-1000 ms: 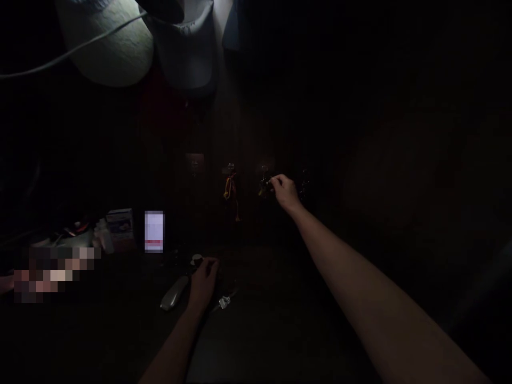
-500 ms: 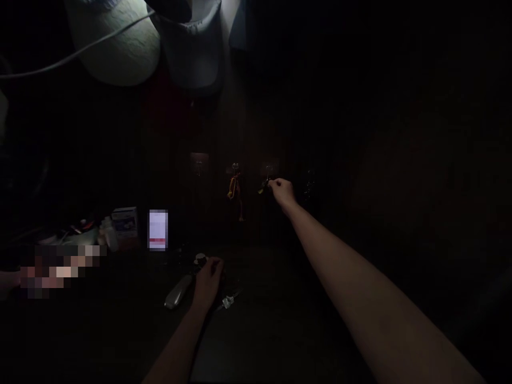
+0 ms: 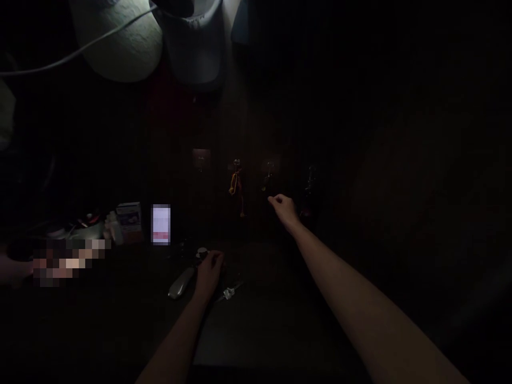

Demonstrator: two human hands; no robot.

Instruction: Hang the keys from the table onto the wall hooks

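Just below a hook on the dark back panel is my right hand [image 3: 283, 209], thumb and fingers pinched together, with nothing visible between the tips. Above it, a small dark and yellowish item [image 3: 264, 185] hangs from the hook [image 3: 270, 165], apart from my fingers. My left hand [image 3: 209, 271] rests low on the dark surface with curled fingers; whatever they may hold is lost in shadow. Around it lie a grey elongated case [image 3: 181, 284], a small white round item [image 3: 202, 252] and a shiny key-like metal piece [image 3: 229, 293].
A yellow and reddish cord [image 3: 234, 184] hangs on another hook. Further right, metal pieces [image 3: 311, 178] hang. Two caps [image 3: 196, 50] and a cable [image 3: 92, 47] are overhead. A lit phone [image 3: 161, 224] stands by a box [image 3: 129, 221]. At far left, another hand [image 3: 14, 269] is partly blurred out.
My right hand has come away from the hanging item and moved slightly down. The item stays on its hook. My left hand keeps its place; the view has shifted slightly.
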